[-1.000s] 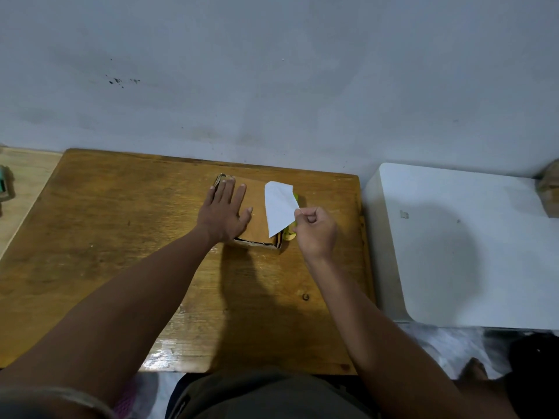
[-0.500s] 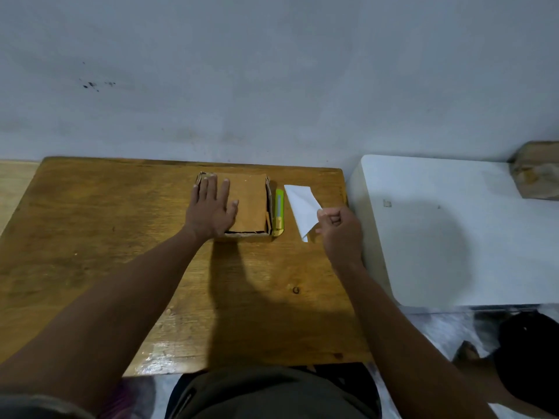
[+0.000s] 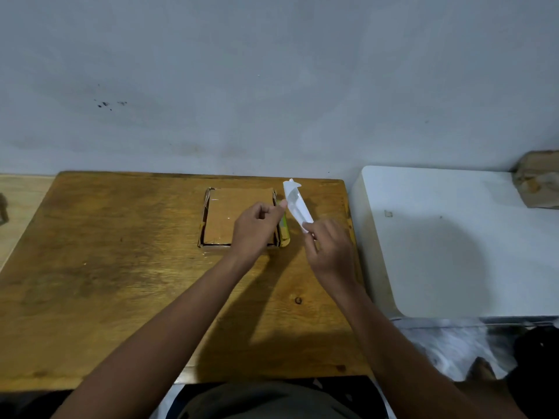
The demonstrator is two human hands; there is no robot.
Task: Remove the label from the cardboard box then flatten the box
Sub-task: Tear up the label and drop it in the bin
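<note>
The cardboard box [image 3: 239,216] lies low and square on the wooden counter [image 3: 121,267], toward the back edge near the grey wall [image 3: 272,86], its brown top bare. A yellow-green cutter [image 3: 284,229] rests just beside its right side. Both hands are raised a little above the counter, close together, sharing the white label [image 3: 296,204]. The left hand [image 3: 257,229] pinches the label's edge between thumb and fingertips, over the box's right portion. The right hand [image 3: 331,249] clamps the label's lower end, so the strip stands curled between them. To the right sits a white surface [image 3: 453,237], touching nothing on the counter.
</note>
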